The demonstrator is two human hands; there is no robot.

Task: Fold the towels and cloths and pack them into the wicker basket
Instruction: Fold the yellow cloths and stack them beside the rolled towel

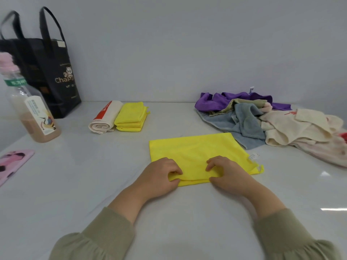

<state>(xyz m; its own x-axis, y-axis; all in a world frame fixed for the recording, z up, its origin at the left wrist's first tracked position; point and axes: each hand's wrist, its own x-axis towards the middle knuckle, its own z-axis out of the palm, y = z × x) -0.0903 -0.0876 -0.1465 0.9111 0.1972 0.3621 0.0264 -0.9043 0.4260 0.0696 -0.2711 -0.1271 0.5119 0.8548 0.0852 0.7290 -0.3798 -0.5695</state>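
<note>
Both forearms reach straight out from olive sleeves (97,239), wrists low on the white worktop (93,184). The two hands sit side by side, knuckles up, at the near edge of the cloth (197,152). The left hand (163,175) has its fingers curled on top of the edge and its thumb tucked beneath, pinching the fabric. The right hand (225,173) does the same just beside it, fingertips bent down onto the cloth. A short stretch of doubled edge shows between them.

The cloth is yellow, a single one, lying flat in front of the person with a small white tag at its right side.

Beyond the cloth and to its left lie one stack (131,117) of folded yellow cloths, how many I cannot tell, and one rolled cream towel (105,117) with a red band, touching the stack. Right of the cloth is one loose heap (262,121) in which I count five colours: purple, grey-blue, olive, cream and pink. Its grey-blue piece lies just beside the cloth's far right corner.

Far left of the cloth stand one bottle (32,113) and one black bag (47,72). One flat pink thing (13,164) lies nearer.
</note>
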